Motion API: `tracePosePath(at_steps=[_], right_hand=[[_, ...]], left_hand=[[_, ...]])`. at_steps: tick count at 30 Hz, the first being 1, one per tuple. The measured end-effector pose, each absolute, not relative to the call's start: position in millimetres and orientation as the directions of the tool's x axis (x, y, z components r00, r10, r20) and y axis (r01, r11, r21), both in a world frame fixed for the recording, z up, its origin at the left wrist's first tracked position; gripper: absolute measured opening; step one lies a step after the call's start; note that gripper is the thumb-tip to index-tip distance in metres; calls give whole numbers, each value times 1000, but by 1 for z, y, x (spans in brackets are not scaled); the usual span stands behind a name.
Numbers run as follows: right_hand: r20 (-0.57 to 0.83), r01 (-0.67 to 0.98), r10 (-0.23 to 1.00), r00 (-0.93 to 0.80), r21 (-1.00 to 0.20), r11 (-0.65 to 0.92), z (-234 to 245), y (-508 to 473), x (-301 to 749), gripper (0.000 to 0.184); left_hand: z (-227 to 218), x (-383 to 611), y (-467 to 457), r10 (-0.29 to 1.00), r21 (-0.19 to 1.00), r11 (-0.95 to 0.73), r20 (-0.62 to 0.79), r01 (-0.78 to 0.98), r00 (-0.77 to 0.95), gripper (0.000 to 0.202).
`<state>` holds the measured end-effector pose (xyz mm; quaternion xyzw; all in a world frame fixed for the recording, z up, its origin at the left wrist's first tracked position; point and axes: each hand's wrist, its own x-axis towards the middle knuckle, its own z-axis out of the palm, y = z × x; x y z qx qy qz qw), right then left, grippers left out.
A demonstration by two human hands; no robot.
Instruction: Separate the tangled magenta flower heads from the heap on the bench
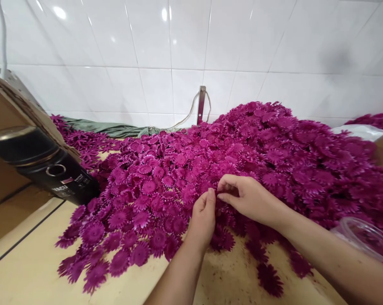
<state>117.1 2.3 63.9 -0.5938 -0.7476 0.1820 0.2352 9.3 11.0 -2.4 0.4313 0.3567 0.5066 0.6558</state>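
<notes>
A big heap of magenta fabric flower petals (242, 156) covers the wooden table (35, 271). My left hand (203, 218) and my right hand (247, 197) meet at the near edge of the heap. Both have their fingers curled and pinched together among the petals. Fingertips of the two hands almost touch. What each pinch holds is hidden by the fingers and the petals around them. Loose single flowers (269, 279) lie on the bare wood just in front of my forearms.
A black flask-like container (41, 163) lies on its side at the left, beside a cardboard box flap (16, 101). A clear plastic tub (366, 237) sits at the right edge. White tiled wall (178, 51) stands behind, with a green cloth (108, 128) along its foot.
</notes>
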Motion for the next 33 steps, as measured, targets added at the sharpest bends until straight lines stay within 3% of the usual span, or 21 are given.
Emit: tracePosePath(at_steps=[5, 8, 11, 13, 15, 18, 20, 26, 33], right_hand=[[391, 914, 920, 20, -381, 142, 74, 19, 131, 13], [553, 924, 796, 248, -381, -23, 86, 36, 158, 6], [597, 939, 778, 198, -343, 24, 91, 43, 176, 29], [594, 958, 802, 58, -258, 122, 89, 36, 173, 40], [569, 948, 818, -91, -203, 246, 86, 22, 159, 31], [460, 880, 847, -266, -244, 408, 81, 1, 133, 17], [350, 854, 883, -311, -305, 422, 79, -7, 121, 12], [99, 791, 964, -245, -554, 258, 72, -3, 117, 10], [300, 850, 954, -24, -497, 178, 73, 13, 121, 11]], left_hand=[[4, 8, 4, 949, 953, -1, 97, -304, 299, 31], [5, 8, 0, 934, 952, 27, 84, -304, 346, 28], [4, 10, 1, 943, 919, 87, 49, -385, 330, 29], [4, 11, 3, 948, 889, 114, 36, -443, 315, 30], [4, 11, 5, 952, 882, 127, 19, -453, 305, 27], [3, 9, 7, 961, 894, 128, -4, -429, 278, 30], [1, 8, 9, 971, 894, 118, -13, -432, 239, 34], [-2, 8, 11, 969, 904, 123, -20, -410, 247, 45], [3, 7, 8, 959, 948, 7, 84, -317, 272, 34]])
